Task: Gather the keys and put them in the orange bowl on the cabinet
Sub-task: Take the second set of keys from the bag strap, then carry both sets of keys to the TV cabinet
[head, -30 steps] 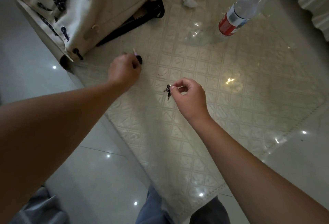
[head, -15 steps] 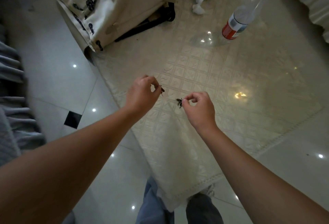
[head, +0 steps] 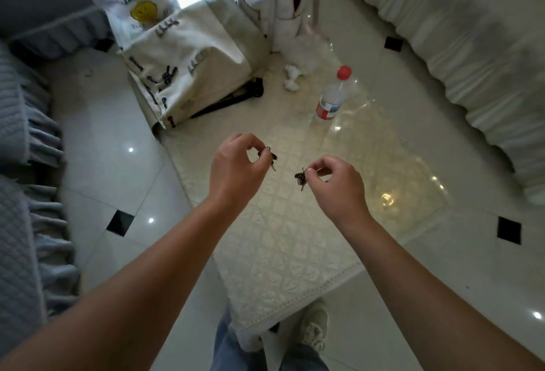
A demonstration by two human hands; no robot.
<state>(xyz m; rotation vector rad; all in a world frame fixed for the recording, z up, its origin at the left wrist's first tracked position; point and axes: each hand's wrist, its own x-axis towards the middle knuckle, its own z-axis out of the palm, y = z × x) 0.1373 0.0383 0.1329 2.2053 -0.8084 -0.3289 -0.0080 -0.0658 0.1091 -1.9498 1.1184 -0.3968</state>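
My left hand [head: 236, 168] pinches a small dark bunch of keys [head: 270, 157] between thumb and fingertips, held above the table. A little to the right, my right hand [head: 339, 183] pinches a second dark bunch of keys [head: 300, 177] that hangs from its fingertips. The two bunches are apart, about a hand's width from each other. Both hands are raised over the low table with a cream quilted cover [head: 280, 238]. No orange bowl or cabinet is in view.
A clear plastic bottle with a red cap [head: 331, 96] stands on the table's far side, near crumpled white tissue [head: 292, 78]. A cream canvas bag [head: 191, 75] and a plastic bag [head: 138, 1] sit at the far left corner. Grey sofa [head: 17, 193] left, white ruffled sofa [head: 472, 60] right.
Both hands have lifted off the table with their keys and come closer together. The view has pulled back and up, showing more of the room.
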